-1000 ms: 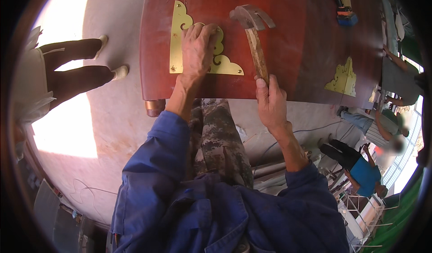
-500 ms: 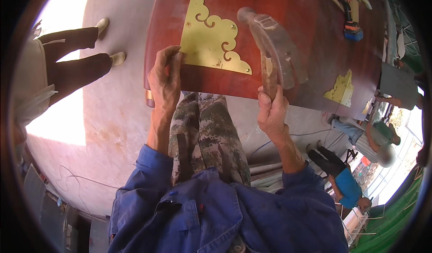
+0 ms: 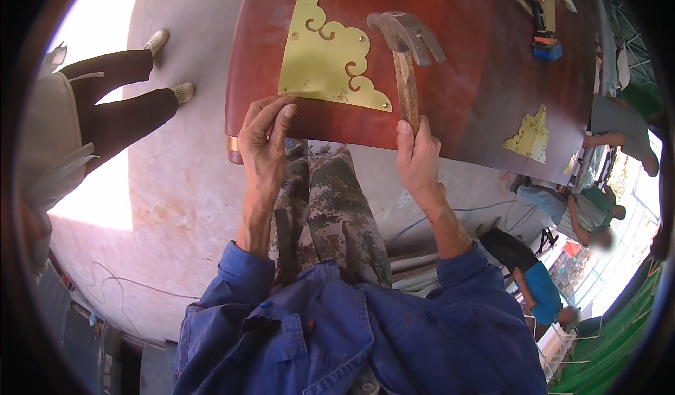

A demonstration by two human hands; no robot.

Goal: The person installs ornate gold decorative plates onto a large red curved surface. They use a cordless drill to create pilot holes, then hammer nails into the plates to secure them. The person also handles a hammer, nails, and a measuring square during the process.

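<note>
A hammer (image 3: 406, 79) with a claw head and worn wooden handle is in my right hand (image 3: 420, 157), its fingers wrapped round the handle's lower end. The head is raised over the red-brown wooden surface, right of a gold scroll-edged corner plate (image 3: 320, 61). Rounded studs show at the plate's top tip, scalloped edge and right tip. At its lower left corner is my left hand (image 3: 264, 142), thumb and fingertips drawn together in a pinch. Whatever the pinch holds, if anything, is too small to make out.
The glossy wooden panel (image 3: 464, 107) bears a second gold corner plate (image 3: 531, 136) at right and a cordless drill (image 3: 540, 22) at far right. One person (image 3: 119, 96) stands at left; others are at right. Cables (image 3: 457, 212) lie on the floor.
The hammer, blurred before, is now sharp, its head turned more upright and the claw higher. My left hand has shifted slightly down and right, off the plate's left edge to below its corner.
</note>
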